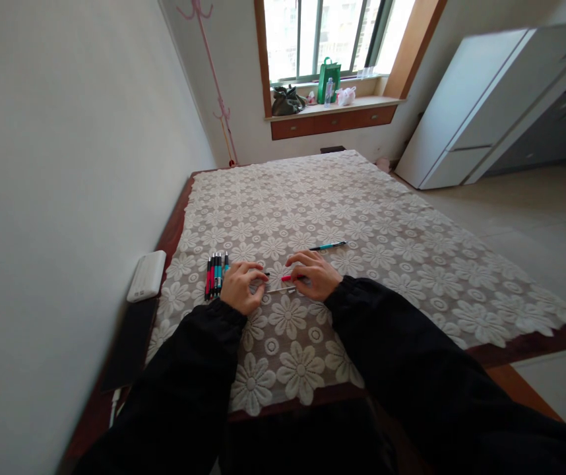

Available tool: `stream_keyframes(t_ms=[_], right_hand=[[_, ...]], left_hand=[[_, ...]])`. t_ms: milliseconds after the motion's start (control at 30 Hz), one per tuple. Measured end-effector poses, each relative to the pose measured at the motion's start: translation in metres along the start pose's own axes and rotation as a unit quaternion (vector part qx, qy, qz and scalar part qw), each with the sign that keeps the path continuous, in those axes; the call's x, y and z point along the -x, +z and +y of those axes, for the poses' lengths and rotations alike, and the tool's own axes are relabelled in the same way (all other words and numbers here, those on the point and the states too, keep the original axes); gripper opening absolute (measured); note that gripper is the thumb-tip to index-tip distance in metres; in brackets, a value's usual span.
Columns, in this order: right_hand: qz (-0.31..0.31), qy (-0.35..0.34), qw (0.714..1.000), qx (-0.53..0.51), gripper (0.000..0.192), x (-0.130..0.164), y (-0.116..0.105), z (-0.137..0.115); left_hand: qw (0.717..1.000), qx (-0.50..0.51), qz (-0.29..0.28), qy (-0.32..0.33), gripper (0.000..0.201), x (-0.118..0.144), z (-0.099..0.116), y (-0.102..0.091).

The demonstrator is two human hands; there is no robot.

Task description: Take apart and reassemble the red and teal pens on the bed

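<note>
Both my hands rest on a table covered by a white lace flower cloth (386, 237). My left hand (243, 287) pinches one end of a red pen (287, 278), and my right hand (315, 274) pinches the other end. A thin pale refill (279, 290) lies on the cloth just below the pen, between the hands. A row of several red and teal pens (215, 275) lies side by side just left of my left hand. One teal pen (328, 247) lies alone beyond my right hand.
A white power bank (147, 276) and a black flat device (129, 343) sit at the table's left edge by the wall. A white fridge (466, 105) stands far right. The window sill (332, 105) holds bags and a bottle.
</note>
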State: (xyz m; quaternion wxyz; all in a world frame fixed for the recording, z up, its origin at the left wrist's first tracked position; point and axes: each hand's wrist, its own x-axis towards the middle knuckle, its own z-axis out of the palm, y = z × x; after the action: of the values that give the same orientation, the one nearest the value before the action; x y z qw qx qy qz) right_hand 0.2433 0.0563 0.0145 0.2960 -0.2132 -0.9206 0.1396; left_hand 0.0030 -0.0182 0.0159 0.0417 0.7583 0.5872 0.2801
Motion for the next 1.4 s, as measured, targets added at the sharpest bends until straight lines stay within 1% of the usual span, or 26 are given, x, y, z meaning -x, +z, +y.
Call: stream_keyframes(t_ms=[100, 267, 433, 633, 867, 1200, 1400], right_hand=[[-0.029, -0.021, 0.999, 0.013, 0.011, 0.001, -0.002, 0.001], [-0.048, -0.032, 0.998, 0.023, 0.012, 0.002, -0.003, 0.006], [-0.055, -0.026, 0.998, 0.019, 0.011, 0.002, 0.0, 0.009], [-0.048, -0.02, 0.999, 0.018, 0.008, 0.002, 0.001, 0.012], [-0.011, -0.007, 1.0, 0.017, 0.011, 0.002, 0.0, 0.014], [-0.011, 0.009, 0.999, 0.03, 0.013, 0.003, 0.002, 0.017], [-0.008, 0.004, 1.0, 0.023, 0.011, 0.003, 0.003, 0.017]], left_hand=[[1.0, -0.009, -0.007, -0.007, 0.011, 0.0, 0.0, 0.001], [1.0, -0.009, -0.002, -0.006, 0.011, 0.0, 0.0, 0.001], [1.0, -0.013, -0.017, -0.009, 0.01, 0.0, -0.001, 0.002], [1.0, -0.021, -0.021, -0.006, 0.006, 0.0, -0.004, 0.002], [1.0, -0.013, -0.018, -0.018, 0.008, 0.0, -0.004, 0.003], [1.0, -0.013, -0.002, -0.013, 0.008, 0.001, -0.007, 0.005], [1.0, -0.007, -0.009, -0.015, 0.008, 0.001, -0.007, 0.005]])
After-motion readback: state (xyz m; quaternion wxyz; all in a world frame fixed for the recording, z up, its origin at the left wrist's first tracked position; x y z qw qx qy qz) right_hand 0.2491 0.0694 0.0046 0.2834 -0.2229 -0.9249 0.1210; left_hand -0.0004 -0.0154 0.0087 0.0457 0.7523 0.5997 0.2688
